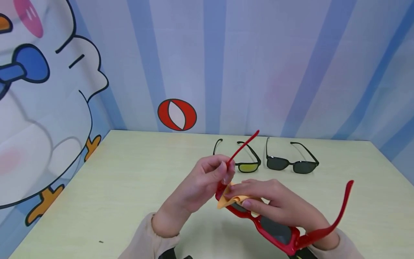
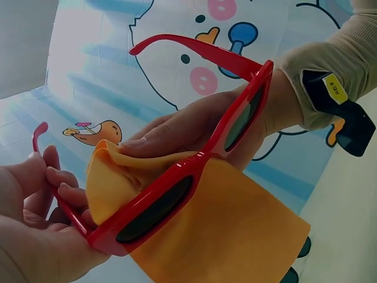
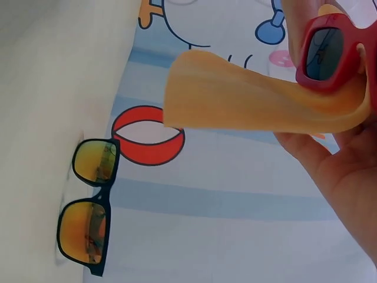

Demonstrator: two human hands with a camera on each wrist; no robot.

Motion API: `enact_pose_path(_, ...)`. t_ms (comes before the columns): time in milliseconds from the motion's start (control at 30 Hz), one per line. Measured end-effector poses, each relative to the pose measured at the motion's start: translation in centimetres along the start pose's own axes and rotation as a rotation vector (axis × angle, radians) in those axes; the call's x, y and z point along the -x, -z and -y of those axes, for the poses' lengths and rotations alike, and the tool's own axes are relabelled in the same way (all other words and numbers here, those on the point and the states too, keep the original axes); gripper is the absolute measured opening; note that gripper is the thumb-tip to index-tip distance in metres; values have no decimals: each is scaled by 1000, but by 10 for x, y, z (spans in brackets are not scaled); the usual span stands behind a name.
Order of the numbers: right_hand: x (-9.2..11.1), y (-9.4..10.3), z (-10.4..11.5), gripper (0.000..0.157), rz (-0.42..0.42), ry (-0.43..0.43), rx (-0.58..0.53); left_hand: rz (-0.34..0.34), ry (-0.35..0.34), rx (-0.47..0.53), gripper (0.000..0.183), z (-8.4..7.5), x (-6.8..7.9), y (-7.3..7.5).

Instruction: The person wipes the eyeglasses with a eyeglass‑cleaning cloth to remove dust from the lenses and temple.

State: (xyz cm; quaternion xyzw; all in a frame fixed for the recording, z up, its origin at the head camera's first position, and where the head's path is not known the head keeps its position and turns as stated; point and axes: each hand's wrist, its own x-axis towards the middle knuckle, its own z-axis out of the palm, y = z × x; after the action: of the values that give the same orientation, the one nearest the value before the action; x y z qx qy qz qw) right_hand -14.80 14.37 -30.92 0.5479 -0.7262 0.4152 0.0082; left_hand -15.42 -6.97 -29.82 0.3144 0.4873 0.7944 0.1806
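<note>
A pair of red sunglasses (image 1: 275,230) with dark lenses is held above the table, its temples unfolded. My left hand (image 1: 205,183) pinches one temple near the hinge, and that temple's tip points up and away. An orange cloth (image 2: 230,224) is folded over the lens on that side. Through the cloth, my right hand (image 1: 275,198) grips this lens, thumb on one face and fingers on the other. The cloth's loose end hangs below the frame in the left wrist view. Beside my right wrist, the other temple sticks up.
Black-framed glasses with yellow lenses (image 1: 248,167) lie at the back of the pale table (image 1: 129,180), partly hidden by my left hand. Black sunglasses (image 1: 304,167) rest to their right. A cartoon-printed backdrop (image 1: 252,72) rises behind the table's far edge.
</note>
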Motion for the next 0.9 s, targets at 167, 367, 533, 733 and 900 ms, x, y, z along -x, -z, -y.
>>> enact_pose_path(167,-1,-4,-3,44,-6,-2,-58,-8,2,-7,22,0,-1,0)
enact_pose_path(367,-1,-6,-5,41,-1,-8,-103,-7,11,-9,23,2,-1,1)
enact_pose_path(533,-1,-7,-5,40,-1,-14,-114,-7,10,-11,23,3,-1,1)
enact_pose_path(733,-2,-5,-4,39,5,-5,-100,-6,22,-18,23,1,-1,0)
enact_pose_path(900,-2,-3,-2,36,23,15,-89,-8,14,-41,24,-3,0,1)
